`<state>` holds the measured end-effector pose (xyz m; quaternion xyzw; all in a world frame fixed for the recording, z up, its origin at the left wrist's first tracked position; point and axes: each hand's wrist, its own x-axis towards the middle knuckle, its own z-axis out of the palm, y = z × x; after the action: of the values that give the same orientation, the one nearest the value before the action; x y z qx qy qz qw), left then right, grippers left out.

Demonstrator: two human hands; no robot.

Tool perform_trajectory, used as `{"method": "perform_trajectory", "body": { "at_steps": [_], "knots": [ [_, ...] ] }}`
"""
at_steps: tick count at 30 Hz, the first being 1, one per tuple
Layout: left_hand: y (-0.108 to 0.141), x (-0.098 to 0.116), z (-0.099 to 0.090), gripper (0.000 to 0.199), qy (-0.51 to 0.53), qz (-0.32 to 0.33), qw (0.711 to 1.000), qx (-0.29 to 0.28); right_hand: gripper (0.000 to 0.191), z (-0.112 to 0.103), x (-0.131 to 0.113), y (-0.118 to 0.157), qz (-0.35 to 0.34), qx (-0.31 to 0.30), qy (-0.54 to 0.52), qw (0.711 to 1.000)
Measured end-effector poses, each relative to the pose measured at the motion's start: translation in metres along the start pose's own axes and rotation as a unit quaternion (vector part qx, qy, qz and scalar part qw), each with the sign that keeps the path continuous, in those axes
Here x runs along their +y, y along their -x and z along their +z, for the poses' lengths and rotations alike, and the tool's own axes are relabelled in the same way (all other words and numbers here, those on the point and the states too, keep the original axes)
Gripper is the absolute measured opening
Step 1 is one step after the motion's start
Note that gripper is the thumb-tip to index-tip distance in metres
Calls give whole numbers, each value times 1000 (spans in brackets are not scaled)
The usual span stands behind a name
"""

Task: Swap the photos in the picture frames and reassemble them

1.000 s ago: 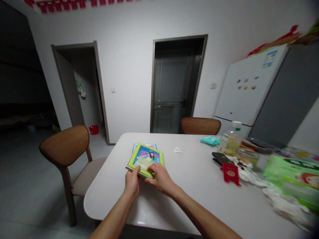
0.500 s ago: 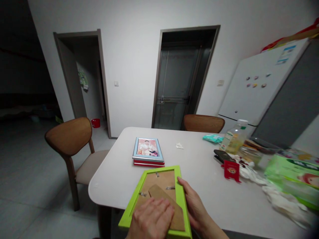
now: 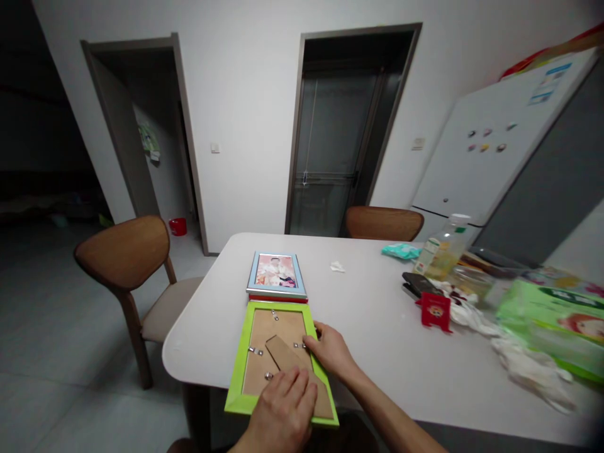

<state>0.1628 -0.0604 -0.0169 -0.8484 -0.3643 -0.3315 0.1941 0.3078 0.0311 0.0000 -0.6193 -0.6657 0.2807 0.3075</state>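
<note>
Over near edge of table [image 3: 387, 333], left hand [image 3: 285, 399]: fingers laid across stand flap [image 3: 279, 352], thumb out of sight, can't tell if gripping or only pressing
Right hand [image 3: 331, 351]: gripping right rim of green frame [image 3: 241, 362], thumb on top
Green frame: back up, far end just beside red frame [image 3: 278, 299], near end out past table edge; could tip or drop if right hand slackens while left presses down
Stand flap: slantwise on backing [image 3: 255, 374]; rough prying could bend its hinge
Metal clips [image 3: 255, 351]: around backing; a careless push could bend one or nip a fingertip
Blue frame [image 3: 277, 272]: photo up, on red frame; green frame shoved forward could scuff both or slide them
Tissue scrap [image 3: 337, 267]: right of blue frame, harmless
Phone [image 3: 419, 284], red card [image 3: 436, 311], bottle [image 3: 443, 255]: well apart, at risk only from a wide right-arm swing
</note>
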Motion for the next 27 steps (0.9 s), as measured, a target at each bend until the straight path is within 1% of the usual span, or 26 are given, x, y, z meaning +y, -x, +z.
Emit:
{"method": "perform_trajectory", "body": {
  "at_steps": [3,5,7,10,13,15,18,20,21,23,25,27],
  "knots": [
    [-3,-4,7,27,6,-8,1000,-29,27,2,0,-8,1,19,97,995],
    [-6,-7,11,30,18,-17,998,-65,27,3,0,-14,3,29,140,990],
    [-10,-11,13,34,43,-31,992,-114,26,5,1,-20,3,35,180,983],
    [-18,-15,17,40,88,-60,979,-173,26,6,2,-28,8,38,227,973],
    [-26,-20,18,38,113,-69,971,-201,29,6,3,-30,8,39,246,968],
    [-30,-25,16,36,126,-64,968,-209,33,5,4,-29,-18,45,238,970],
    [-33,-35,11,35,152,-51,963,-218,40,4,6,-25,-94,49,216,971],
    [-33,-44,6,36,173,-40,958,-227,39,4,6,-24,-128,33,209,969],
    [-32,-48,3,37,178,-42,956,-230,36,4,6,-25,-134,24,208,969],
    [-27,-59,-2,41,167,-76,956,-228,31,6,6,-26,-138,15,206,969],
    [-17,-70,-8,48,135,-149,955,-217,29,8,5,-29,-137,18,205,969],
    [-5,-81,-11,57,117,-230,944,-207,28,9,4,-32,-135,22,207,969]
  ]
}}
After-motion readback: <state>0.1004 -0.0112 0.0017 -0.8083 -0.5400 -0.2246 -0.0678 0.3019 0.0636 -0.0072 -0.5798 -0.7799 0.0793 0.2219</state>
